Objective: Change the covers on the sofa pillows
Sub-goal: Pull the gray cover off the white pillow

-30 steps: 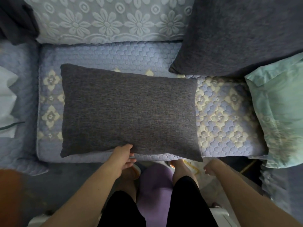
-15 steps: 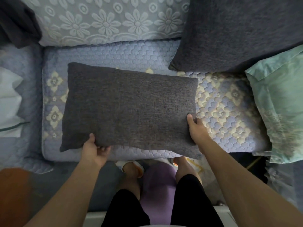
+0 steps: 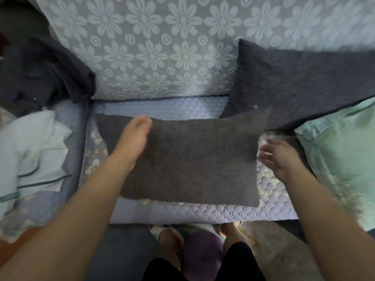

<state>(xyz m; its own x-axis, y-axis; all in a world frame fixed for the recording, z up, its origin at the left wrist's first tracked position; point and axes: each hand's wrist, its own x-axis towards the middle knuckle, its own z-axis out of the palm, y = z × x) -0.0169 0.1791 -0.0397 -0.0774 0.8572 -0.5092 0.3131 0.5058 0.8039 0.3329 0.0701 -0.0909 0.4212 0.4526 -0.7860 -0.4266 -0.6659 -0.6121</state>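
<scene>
Item 1, at nine o'clock: a crumpled white fabric cover with green piping (image 3: 34,151), lying on the quilted lavender sofa seat (image 3: 182,213).

Item 2: my left hand (image 3: 135,136), flat on the top face of the dark grey rectangular woven-fabric pillow (image 3: 192,161), toward its ten o'clock corner. The fingers look relaxed; blur hides the detail.

Item 3: the pillow itself, centre of the seat, long axis from nine to three o'clock, slightly tilted.

Item 4: my right hand (image 3: 282,159), fingers spread and loose, holding nothing, just off the pillow's three o'clock short edge. In my judgement the left hand is the nearer, already touching; the right must travel toward nine o'clock to regain the edge.

Item 5: a pale mint-green pillow (image 3: 341,151) at three o'clock.

Change: half a second ago both hands gripped the pillow's near edge and right corner; now neither grips it.
</scene>
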